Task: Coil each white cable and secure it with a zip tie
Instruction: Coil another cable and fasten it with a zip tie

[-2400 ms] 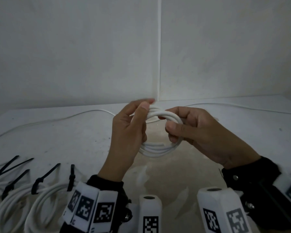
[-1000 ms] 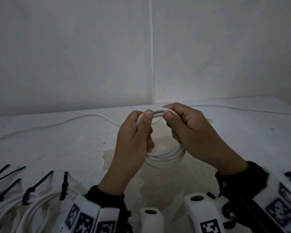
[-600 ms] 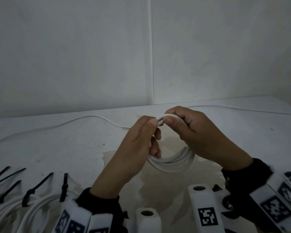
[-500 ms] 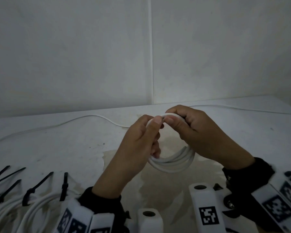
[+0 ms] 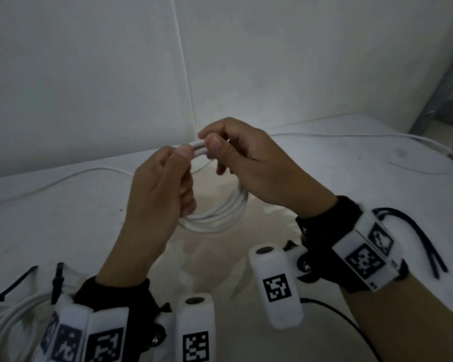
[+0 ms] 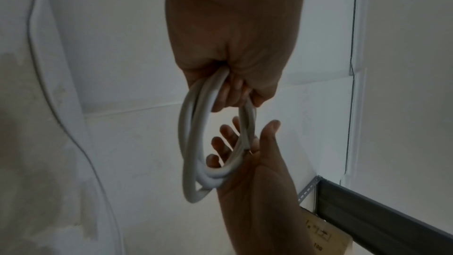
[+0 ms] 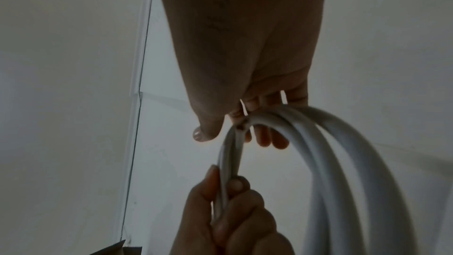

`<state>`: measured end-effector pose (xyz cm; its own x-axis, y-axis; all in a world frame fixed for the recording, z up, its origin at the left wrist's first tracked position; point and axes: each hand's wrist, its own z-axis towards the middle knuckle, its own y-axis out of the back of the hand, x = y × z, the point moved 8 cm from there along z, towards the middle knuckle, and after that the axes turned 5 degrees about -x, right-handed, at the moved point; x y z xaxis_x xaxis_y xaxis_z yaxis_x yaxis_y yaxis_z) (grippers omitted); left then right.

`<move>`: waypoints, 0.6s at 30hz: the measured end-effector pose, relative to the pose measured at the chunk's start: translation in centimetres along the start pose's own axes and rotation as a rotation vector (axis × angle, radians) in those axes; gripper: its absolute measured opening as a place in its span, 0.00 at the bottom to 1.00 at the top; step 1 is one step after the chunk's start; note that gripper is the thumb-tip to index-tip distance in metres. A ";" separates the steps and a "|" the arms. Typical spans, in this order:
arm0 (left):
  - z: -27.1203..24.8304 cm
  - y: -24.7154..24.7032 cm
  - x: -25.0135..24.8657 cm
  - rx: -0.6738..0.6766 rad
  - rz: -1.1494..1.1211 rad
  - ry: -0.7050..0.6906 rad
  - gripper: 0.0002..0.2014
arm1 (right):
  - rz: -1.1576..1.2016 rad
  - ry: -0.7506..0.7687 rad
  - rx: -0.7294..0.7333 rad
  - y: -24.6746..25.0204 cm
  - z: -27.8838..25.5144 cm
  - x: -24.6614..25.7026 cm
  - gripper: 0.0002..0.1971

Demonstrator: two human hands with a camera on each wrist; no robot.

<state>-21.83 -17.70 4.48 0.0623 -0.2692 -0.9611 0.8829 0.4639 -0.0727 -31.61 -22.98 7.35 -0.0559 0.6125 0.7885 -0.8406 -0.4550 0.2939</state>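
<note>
While hand-held, white cable (image 5: 215, 218) coiled.

From my right wrist camera I see my right hand (image 7: 245, 55) hanging down from the top of the frame, dark against pale walls. Its fingers (image 7: 267, 139) curl over the top of the white cable coil (image 7: 343, 162), and the thumb points down just left of the strands. The coil's loops arc away to the right and drop out of the bottom of the picture. My left hand (image 7: 232, 220) comes up from the bottom edge, its grip pinching the gathered strands between thumb and fingers. A wall corner seam (image 7: 139, 84) runs down the left side
</note>
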 end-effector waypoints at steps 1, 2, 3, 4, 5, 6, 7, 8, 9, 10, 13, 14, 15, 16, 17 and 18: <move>-0.3 -0.1 -0.2 -0.003 0.009 -0.020 0.17 | -0.020 -0.022 -0.030 0.9 -0.2 0.2 0.05; -0.5 -0.4 -0.2 -0.001 0.018 -0.030 0.17 | -0.052 -0.041 -0.051 1.8 -0.4 0.3 0.06; -0.6 -0.8 -0.1 0.000 0.023 -0.029 0.17 | -0.090 -0.060 -0.057 2.6 -0.7 0.3 0.07; -0.7 -1.2 0.1 -0.001 0.025 -0.023 0.17 | -0.129 -0.081 -0.054 3.4 -1.0 0.1 0.06; -0.7 -1.6 0.2 -0.006 0.029 -0.017 0.18 | -0.166 -0.107 -0.049 4.3 -1.4 -0.2 0.06; -0.8 -2.0 0.3 -0.007 0.038 -0.015 0.19 | -0.196 -0.137 -0.050 5.2 -1.9 -0.6 0.06; -0.9 -2.4 0.4 -0.003 0.052 -0.018 0.19 | -0.218 -0.169 -0.058 6.3 -2.5 -1.1 0.05; -1.1 -2.9 0.4 0.004 0.070 -0.026 0.20 | -0.241 -0.199 -0.073 7.4 -3.2 -1.6 0.05; -1.3 -3.3 0.4 0.010 0.092 -0.031 0.20 | -0.274 -0.231 -0.089 8.6 -4.1 -2.1 0.05; -1.5 -3.7 0.4 0.015 0.111 -0.034 0.20 | -0.319 -0.265 -0.104 9.9 -5.0 -2.7 0.06; -2.2 -4.6 0.4 0.027 0.173 -0.055 0.20 | -0.529 -0.428 -0.091 13.9 -8.2 -5.3 0.11; -2.3 -5.0 0.3 0.032 0.194 -0.062 0.19 | -0.606 -0.502 -0.070 15.2 -9.4 -6.3 0.12; -2.5 -5.3 0.3 0.038 0.208 -0.066 0.19 | -0.672 -0.572 -0.045 16.5 -10.6 -7.3 0.13; -2.7 -5.6 0.2 0.044 0.215 -0.068 0.18 | -0.735 -0.631 -0.015 17.7 -11.8 -8.2 0.14; -2.8 -5.8 0.2 0.049 0.224 -0.068 0.18 | -0.799 -0.678 0.020 18.8 -12.8 -8.9 0.15; -2.9 -6.0 0.3 0.052 0.238 -0.067 0.17 | -0.860 -0.716 0.055 19.7 -13.7 -9.6 0.16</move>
<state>-28.46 -18.13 3.89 0.3003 -0.2141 -0.9295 0.8625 0.4772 0.1687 -54.98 -28.99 -1.83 0.8697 0.2319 0.4357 -0.4248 -0.0981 0.9000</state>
